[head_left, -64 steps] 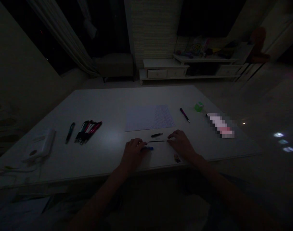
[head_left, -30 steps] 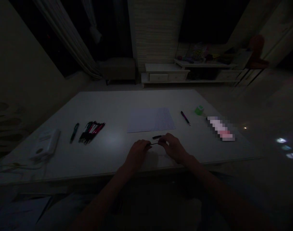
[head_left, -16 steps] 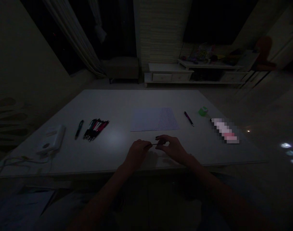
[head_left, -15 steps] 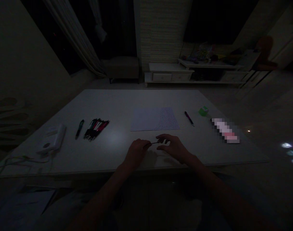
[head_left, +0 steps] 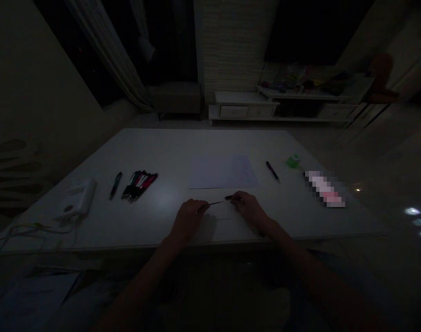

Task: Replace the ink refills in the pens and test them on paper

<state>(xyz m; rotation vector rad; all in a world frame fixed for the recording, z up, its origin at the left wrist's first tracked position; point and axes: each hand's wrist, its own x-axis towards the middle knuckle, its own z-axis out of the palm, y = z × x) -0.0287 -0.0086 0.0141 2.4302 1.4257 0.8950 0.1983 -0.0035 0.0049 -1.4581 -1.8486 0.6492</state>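
My left hand [head_left: 188,217] is closed in a pinch on a thin pen refill [head_left: 215,203], whose narrow end points right. Just across a small gap, my right hand [head_left: 247,208] is closed around a short dark pen barrel [head_left: 228,197]; most of it is hidden by the fingers. Both hands are over the near part of the white table [head_left: 175,226]. Beyond them lies a sheet of paper [head_left: 210,171], with writing on its right side. A dark pen [head_left: 273,171] rests to the right of the sheet.
Several pens [head_left: 139,185] lie bunched at the left, with a single pen [head_left: 115,185] beside them. A white box-like device [head_left: 77,199] with cables is at the left edge. On the right are a green object [head_left: 293,161] and a pixelated phone-like item [head_left: 323,189].
My hands have moved apart, the left one shifting left with the refill. The right fingers have gone from spread to closed, and the dark barrel now shows in them.
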